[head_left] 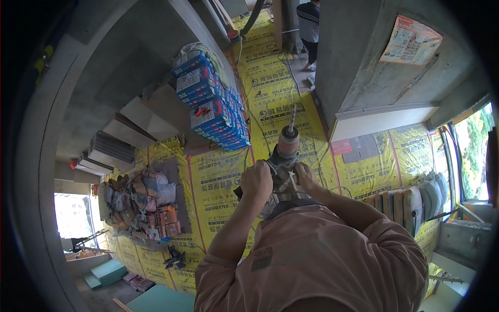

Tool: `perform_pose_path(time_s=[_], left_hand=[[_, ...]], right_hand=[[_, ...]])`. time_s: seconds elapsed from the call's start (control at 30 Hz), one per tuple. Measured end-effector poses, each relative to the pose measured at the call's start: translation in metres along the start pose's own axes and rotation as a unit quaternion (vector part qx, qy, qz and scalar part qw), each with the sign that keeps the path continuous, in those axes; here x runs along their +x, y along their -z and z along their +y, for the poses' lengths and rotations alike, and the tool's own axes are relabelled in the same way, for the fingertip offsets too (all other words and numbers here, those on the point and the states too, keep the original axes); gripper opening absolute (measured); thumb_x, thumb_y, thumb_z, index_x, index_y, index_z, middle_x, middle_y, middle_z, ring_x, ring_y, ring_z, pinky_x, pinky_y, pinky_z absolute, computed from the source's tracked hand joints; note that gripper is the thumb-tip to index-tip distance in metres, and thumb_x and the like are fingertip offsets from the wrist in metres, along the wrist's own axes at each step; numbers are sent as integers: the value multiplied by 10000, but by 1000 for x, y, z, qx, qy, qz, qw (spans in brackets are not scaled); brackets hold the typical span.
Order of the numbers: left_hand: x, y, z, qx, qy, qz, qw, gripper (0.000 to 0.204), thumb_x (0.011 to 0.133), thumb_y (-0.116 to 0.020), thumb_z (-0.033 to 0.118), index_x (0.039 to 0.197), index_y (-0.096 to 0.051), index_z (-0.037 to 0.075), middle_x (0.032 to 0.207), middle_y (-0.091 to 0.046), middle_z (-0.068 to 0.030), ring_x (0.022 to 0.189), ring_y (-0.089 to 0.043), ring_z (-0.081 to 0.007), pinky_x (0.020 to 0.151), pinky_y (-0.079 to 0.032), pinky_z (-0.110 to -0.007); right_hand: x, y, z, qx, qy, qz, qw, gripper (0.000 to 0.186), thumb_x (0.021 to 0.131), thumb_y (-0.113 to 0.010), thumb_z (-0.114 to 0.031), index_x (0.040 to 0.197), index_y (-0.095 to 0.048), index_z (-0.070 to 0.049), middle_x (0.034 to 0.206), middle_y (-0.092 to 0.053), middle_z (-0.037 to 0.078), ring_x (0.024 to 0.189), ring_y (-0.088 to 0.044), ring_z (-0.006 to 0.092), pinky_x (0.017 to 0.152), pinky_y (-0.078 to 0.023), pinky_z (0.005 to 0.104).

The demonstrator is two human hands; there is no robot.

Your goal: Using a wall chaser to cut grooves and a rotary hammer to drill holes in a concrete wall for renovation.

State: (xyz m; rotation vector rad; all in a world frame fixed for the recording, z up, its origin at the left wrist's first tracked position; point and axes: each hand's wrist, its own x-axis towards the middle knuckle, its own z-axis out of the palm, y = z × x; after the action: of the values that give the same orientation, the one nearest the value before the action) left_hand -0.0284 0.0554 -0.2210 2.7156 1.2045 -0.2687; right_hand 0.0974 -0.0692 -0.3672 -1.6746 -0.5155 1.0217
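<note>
The floor is covered by yellow plastic film (213, 192), laid in strips with reddish lines between them. Bare grey concrete is seen on the wall (130, 57) and on the pillar (345, 57), near which a person (309, 23) is standing. On the left side, blue boxes (218, 122) are stacked, and a heap of bags and rubble (138, 192) is lying; on the right, filled sacks (400, 205) are lined up. Dark lettering is repeated over the film, white print is carried by the boxes, and a red-and-white printed sheet (412, 41) is pasted on the concrete. The power drill (288, 143) is held in front of the chest, with a reddish, dusty collar and a long grey bit (293, 115) pointed away. Its left side is clasped by the left hand (257, 179); its right side is gripped by the right hand (307, 179), whose fingertips are partly hidden.
</note>
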Motion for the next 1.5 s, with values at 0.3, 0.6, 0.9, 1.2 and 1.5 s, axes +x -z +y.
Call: perform_pose_path(time_s=[0.3,0.6,0.9,1.2,1.5], left_hand=[[8,4,15,-24,-21,-32,999,354,864,-729,305,933,-643,-31,953,-679,-224,906,-687,-400,764,-564,-459],[9,19,24,-80,-74,-76,991,415,862,-721,316,950,-641,-82,1004,-665,-293,944,-655,-454,822,-536,-485],[28,36,8,-27,-47,-94,994,435,857,-715,346,1002,-639,-57,1060,-666,-280,996,-645,-438,858,-522,-495],[40,15,-9,-72,-34,-37,996,299,815,-702,285,917,-689,5,892,-700,-228,854,-677,-423,764,-535,-516],[45,27,-5,-64,-2,-36,997,148,739,-634,34,845,-715,-30,866,-709,-243,859,-708,-387,729,-563,-471]], right_hand=[[43,-12,28,6,-101,93,990,517,995,-371,-422,847,-535,46,792,-561,262,767,-577,414,720,-444,519],[31,2,-27,-50,-159,106,980,596,1008,-297,-464,880,-568,51,840,-616,318,845,-610,478,724,-471,532],[9,28,-31,-242,121,92,958,422,944,-563,-401,1157,-540,-37,922,-638,219,950,-621,403,824,-461,506],[55,45,-26,-433,436,12,789,415,834,-712,-426,1029,-596,-79,966,-638,116,952,-615,315,811,-470,451],[99,54,-32,-480,583,-22,655,360,793,-705,-398,856,-540,-84,784,-540,93,756,-557,300,653,-461,438]])
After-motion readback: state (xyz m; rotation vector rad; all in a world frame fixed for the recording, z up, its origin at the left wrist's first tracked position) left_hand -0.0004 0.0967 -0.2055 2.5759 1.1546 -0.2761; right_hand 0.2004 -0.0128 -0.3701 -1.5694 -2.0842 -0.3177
